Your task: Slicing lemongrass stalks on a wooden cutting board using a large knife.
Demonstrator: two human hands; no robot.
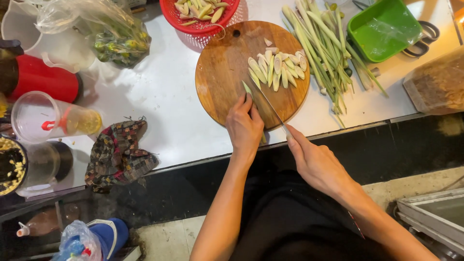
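A round wooden cutting board (222, 72) lies on the white counter. My left hand (244, 126) presses a lemongrass stalk (248, 90) down on the board's near edge. My right hand (313, 162) grips a knife (268, 105) whose thin blade angles across the stalk tip, just beyond my left fingers. Several slanted lemongrass slices (279, 67) lie on the board's right half.
A red basket (193, 21) with cut slices stands behind the board. Whole lemongrass stalks (324, 43) lie to the right, beside a green tray (382, 31) and scissors (425, 41). A patterned cloth (118, 152), plastic cups, a red container and a bagged bundle sit at left.
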